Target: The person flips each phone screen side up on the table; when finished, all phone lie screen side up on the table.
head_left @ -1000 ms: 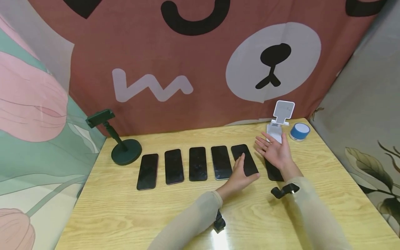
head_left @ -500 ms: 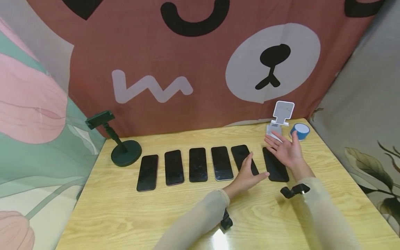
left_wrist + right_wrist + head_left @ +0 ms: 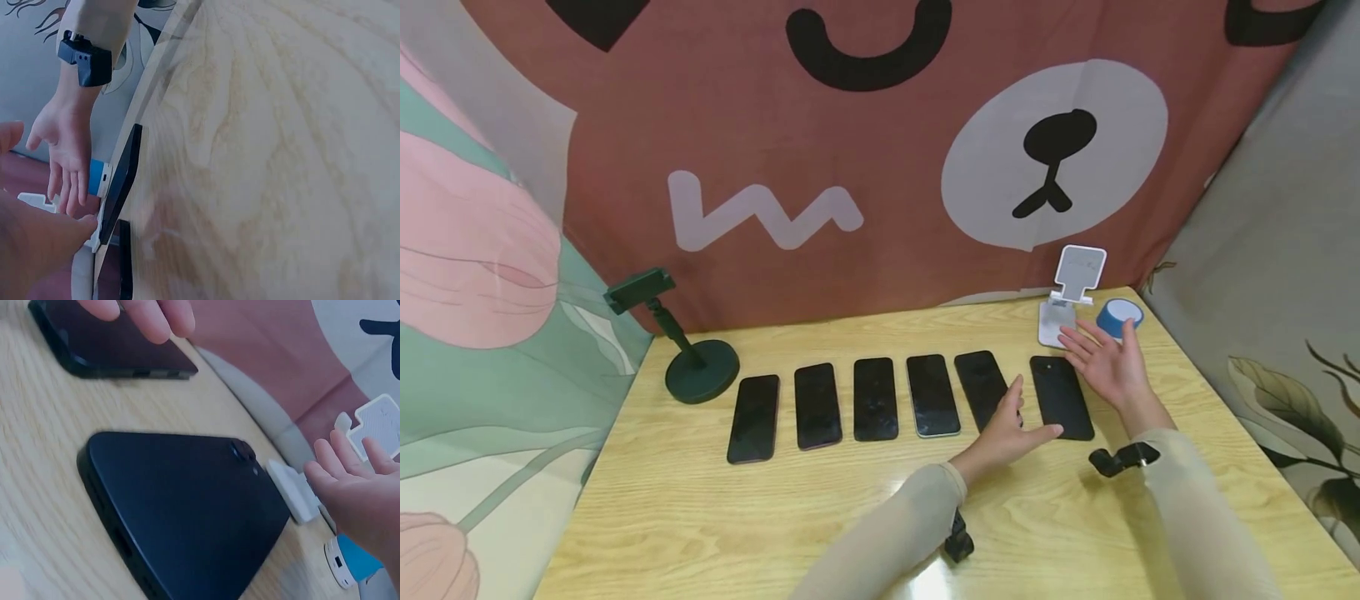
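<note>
In the head view a row of several dark smartphones lies on the table. My left hand (image 3: 1003, 435) hovers over the lower end of the second smartphone (image 3: 981, 382) from the right, fingers extended and thumb out to the right, holding nothing. My right hand (image 3: 1112, 373) is held palm up beside the rightmost smartphone (image 3: 1062, 398), fingers spread and without anything in them. That smartphone lies face down; the right wrist view shows its dark back (image 3: 181, 506) and camera lens (image 3: 240, 450). Neither hand visibly touches a phone.
Behind my right hand stand a white folding phone stand (image 3: 1057, 323) and a small blue cylinder (image 3: 1120, 318) with a pale top. A dark green stand (image 3: 702, 372) is at the left back. Patterned cloth (image 3: 760, 283) hangs behind the wooden table (image 3: 700, 533).
Both hands have shifted right. My right hand has moved off the rightmost smartphone, which now shows fully, and my left hand uncovers more of the second one.
</note>
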Available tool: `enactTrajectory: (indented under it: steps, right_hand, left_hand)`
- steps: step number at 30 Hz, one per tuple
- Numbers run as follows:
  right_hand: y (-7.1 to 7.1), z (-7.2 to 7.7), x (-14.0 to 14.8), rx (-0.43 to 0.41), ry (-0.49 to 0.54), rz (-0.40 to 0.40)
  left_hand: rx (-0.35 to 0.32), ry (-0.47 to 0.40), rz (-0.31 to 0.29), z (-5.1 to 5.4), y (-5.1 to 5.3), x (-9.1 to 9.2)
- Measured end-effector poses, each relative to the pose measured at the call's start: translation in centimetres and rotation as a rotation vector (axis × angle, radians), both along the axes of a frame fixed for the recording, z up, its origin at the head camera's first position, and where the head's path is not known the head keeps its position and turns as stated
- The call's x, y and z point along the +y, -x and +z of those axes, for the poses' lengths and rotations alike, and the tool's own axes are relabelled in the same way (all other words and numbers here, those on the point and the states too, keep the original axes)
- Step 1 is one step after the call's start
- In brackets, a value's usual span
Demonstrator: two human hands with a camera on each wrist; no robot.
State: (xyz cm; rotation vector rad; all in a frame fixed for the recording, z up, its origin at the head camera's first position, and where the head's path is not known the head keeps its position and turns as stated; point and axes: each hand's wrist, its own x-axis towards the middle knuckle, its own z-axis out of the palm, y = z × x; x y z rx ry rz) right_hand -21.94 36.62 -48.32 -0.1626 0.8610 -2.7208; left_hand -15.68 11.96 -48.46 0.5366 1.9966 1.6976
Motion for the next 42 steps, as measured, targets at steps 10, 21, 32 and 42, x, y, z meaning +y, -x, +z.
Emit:
enactTrajectory:
  steps: [10, 21, 32, 42]
  right_hand:
    - [-0.3, -1.0, 0.8, -0.040, -0.028, -0.087]
    - [0.3, -1.4, 0.9, -0.114, -0.307, -0.165]
    - [-0.1, -1.2, 0.6, -0.106, -0.578, -0.117]
    - [0.3, -1.4, 0.4, -0.029, -0.897, -0.071]
  left_hand:
    - [-0.026, -0.004, -0.018, -0.8, -1.0, 1.4]
    - [-0.009, 0.139, 0.072, -1.6, -0.3, 4.0]
    - [0.084, 0.217, 0.148, -2.5, -1.2, 6.5]
    - [0.162, 0.273, 0.215, -3.3, -0.4, 7.2]
